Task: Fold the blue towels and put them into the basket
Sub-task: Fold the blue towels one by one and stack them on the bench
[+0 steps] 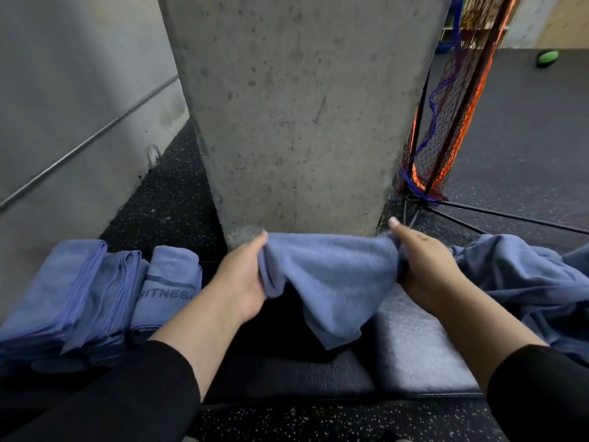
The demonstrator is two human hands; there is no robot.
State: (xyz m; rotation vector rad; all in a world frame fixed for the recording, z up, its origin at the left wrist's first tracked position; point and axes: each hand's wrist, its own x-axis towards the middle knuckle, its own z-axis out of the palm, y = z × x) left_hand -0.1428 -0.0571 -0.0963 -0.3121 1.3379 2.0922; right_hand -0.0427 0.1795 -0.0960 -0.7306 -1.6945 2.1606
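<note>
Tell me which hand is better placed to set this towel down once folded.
Probably the left hand. Both hands grip the held towel, but the folded towels lie just beside the left hand, while the right hand is next to the unfolded pile. No basket is visible.

Your held towel (328, 282): centre, before the pillar (296, 116); folded stack (95, 295) left, loose pile (526, 282) right.
</note>
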